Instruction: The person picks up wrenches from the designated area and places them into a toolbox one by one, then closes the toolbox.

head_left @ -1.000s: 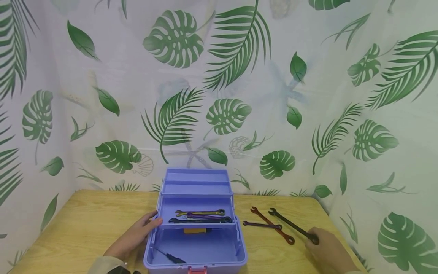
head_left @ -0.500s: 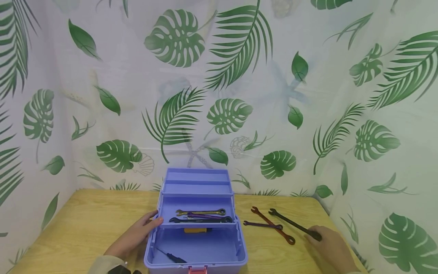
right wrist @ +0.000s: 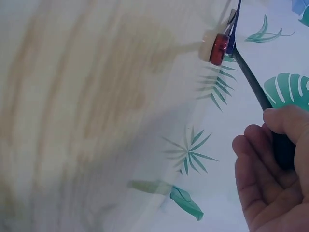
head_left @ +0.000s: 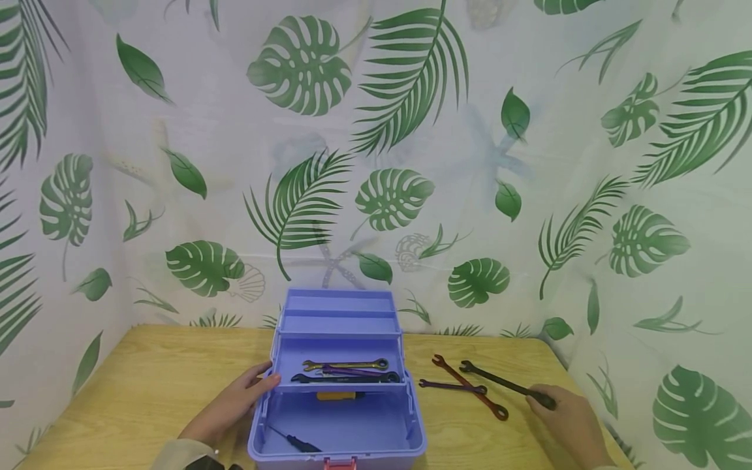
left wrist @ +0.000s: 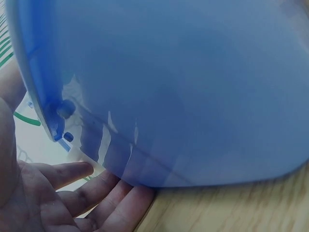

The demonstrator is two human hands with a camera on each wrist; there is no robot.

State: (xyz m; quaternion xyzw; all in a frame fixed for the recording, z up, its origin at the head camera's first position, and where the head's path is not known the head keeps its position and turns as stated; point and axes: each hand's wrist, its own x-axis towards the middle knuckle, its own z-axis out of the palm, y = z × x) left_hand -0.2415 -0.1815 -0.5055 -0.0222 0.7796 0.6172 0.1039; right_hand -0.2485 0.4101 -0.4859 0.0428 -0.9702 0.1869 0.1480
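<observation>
My right hand pinches the ring end of a black combination wrench between thumb and fingers, at the right of the table. In the right wrist view the wrench's dark shank slants away from the thumb. Just left of it, a red wrench crosses a small purple wrench on the wood. Against the left side of the open blue toolbox rests my left hand, its thumb on the tray's edge. Relaxed fingers touch the glossy box wall in the left wrist view.
The raised tray holds a gold wrench, a black wrench and a purple one between them. A dark screwdriver lies in the lower bin, with a yellow-handled item farther back. A leaf-print sheet surrounds the wooden table.
My right hand has shifted slightly right and up with the black wrench's ring end, which now lies at a flatter slant. The left hand keeps its place on the toolbox.
</observation>
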